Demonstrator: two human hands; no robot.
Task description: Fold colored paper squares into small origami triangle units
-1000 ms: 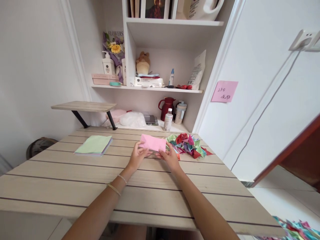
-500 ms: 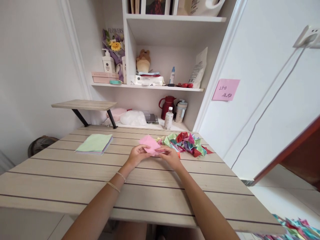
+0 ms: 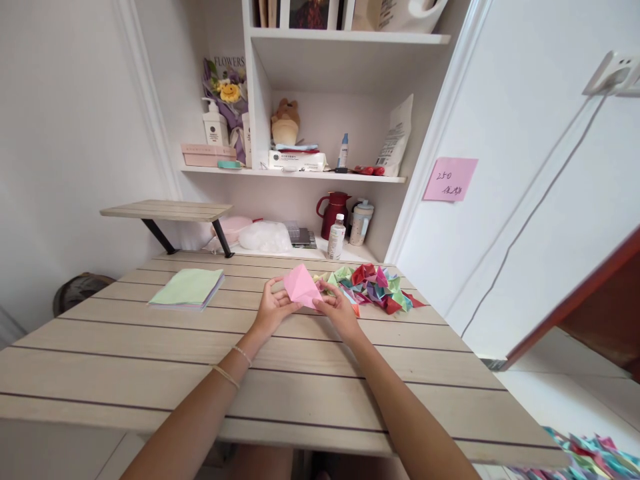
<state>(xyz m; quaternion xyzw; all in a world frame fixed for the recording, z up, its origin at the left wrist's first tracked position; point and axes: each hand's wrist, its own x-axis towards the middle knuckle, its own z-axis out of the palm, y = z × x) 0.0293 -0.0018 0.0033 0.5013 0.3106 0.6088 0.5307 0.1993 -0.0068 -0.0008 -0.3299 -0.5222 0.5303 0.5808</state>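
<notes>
A pink sheet of origami paper (image 3: 301,283), creased and partly folded into a diamond-like shape, is held up a little above the table between both hands. My left hand (image 3: 273,308) pinches its left and lower edge, thumb in front. My right hand (image 3: 339,308) grips the lower right corner, with fingers curled behind it. Just beyond the right hand lies a heap of folded paper pieces (image 3: 373,287) in red, green, blue and purple. Off to the left rests a stack of square paper (image 3: 187,288), light green on top.
The slatted wooden table (image 3: 240,380) carries a small raised shelf (image 3: 167,209) at back left. A labelled bottle (image 3: 337,237), a red jug (image 3: 333,212) and a tumbler (image 3: 361,223) stand at the back. More folded paper (image 3: 590,455) lies at lower right, below the table edge.
The pink paper has been tilted up and shows more of its creased face. The fingers of both hands have shifted along its edges. The camera view has moved slightly.
</notes>
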